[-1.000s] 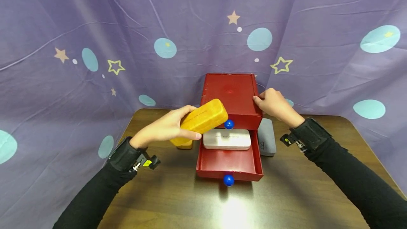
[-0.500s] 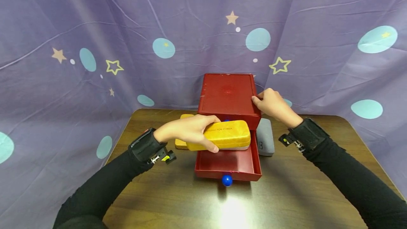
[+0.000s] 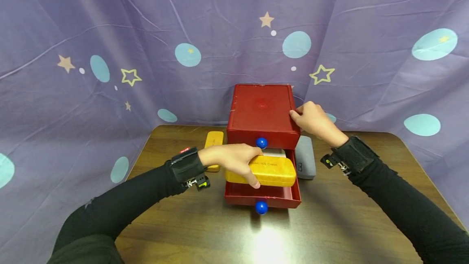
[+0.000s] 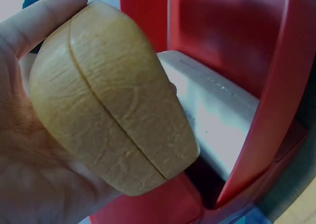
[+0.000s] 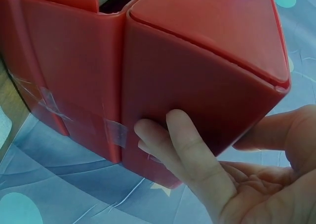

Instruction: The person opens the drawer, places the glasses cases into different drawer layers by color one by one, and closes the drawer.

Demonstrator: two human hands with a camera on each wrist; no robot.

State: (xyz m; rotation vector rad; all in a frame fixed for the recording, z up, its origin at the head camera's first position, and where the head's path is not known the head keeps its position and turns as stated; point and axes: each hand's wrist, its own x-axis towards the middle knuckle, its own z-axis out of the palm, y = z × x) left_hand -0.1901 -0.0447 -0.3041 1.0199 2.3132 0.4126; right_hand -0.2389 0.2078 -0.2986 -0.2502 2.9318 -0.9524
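In the head view my left hand [image 3: 236, 159] grips a yellow glasses case [image 3: 275, 172] by its left end, thumb in front. The case is over the pulled-out lower drawer [image 3: 261, 202] of a red drawer box [image 3: 264, 107]. Behind it in that drawer lies a white glasses case [image 3: 274, 152], partly covered in the head view and plainer in the left wrist view. My right hand [image 3: 315, 119] holds the box by its upper right edge. In the right wrist view its fingers [image 5: 190, 142] press the red side wall, with the thumb round the edge.
Left of the box, another yellow glasses case [image 3: 214, 138] lies on the wooden table [image 3: 176, 223]. A grey glasses case [image 3: 305, 158] lies against the box's right side. Blue knobs [image 3: 261, 207] stick out from the drawer fronts. A patterned purple cloth [image 3: 220, 31] hangs behind.
My left hand has carried the yellow case rightward and toward me, from beside the box to over the drawer, turning it from slanted to nearly level. The right hand stays put.
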